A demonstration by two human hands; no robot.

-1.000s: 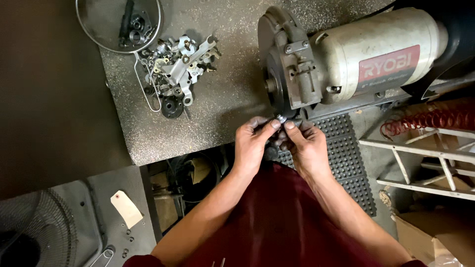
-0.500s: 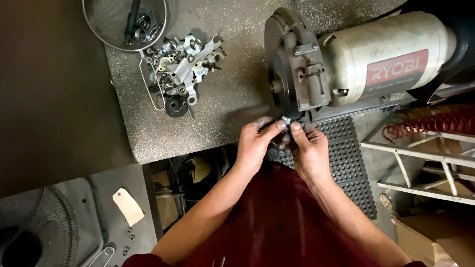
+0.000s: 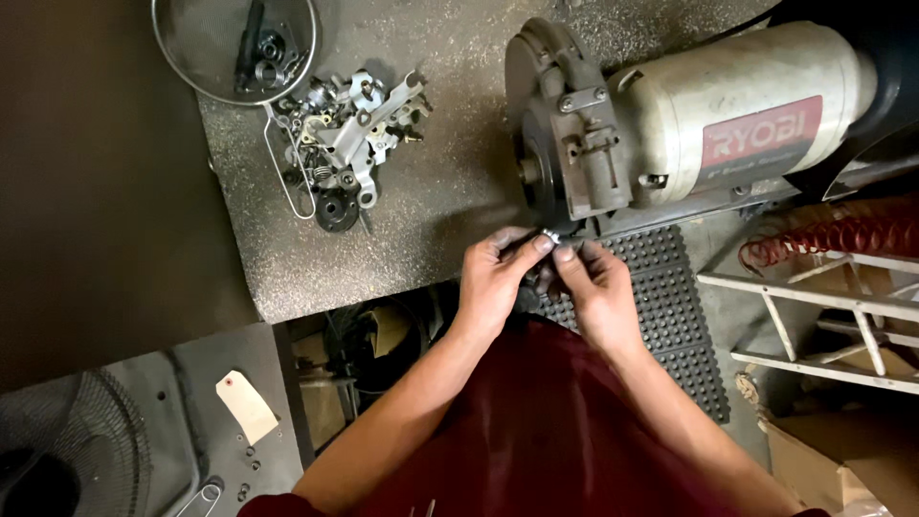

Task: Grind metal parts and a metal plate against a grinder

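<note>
A small metal part (image 3: pixel 549 236), bright and too tiny to identify, sits pinched between our two hands right at the bench (image 3: pixel 450 206) edge, just below the wheel end of the bench grinder (image 3: pixel 670 134). Our left hand (image 3: pixel 496 278) closes its fingers (image 3: pixel 536 246) on the piece from one side, and our right hand (image 3: pixel 598 287) closes on it from the other, fingertips nearly touching. To do this well, we judge it wise to keep the grip firm but on the sides of the piece, knuckles clear of the grinder housing (image 3: pixel 560 134), and to brace our wrists so the part does not slip.

Below our hands, a black studded rubber mat (image 3: pixel 670 316) lies on the floor, and to the left a paper tag (image 3: pixel 247 406) rests on a grey panel beside a fan grille (image 3: pixel 81 450). At the right stands a white wire rack (image 3: pixel 814 316) with a red coiled hose (image 3: pixel 833 235).

Farther out on the speckled grey bench lies a heap of loose metal parts (image 3: pixel 349 134), brackets, springs and a dark round wheel, well apart from our hands. Beyond it sits a wire mesh strainer (image 3: pixel 206 43) holding a few dark pieces.
</note>
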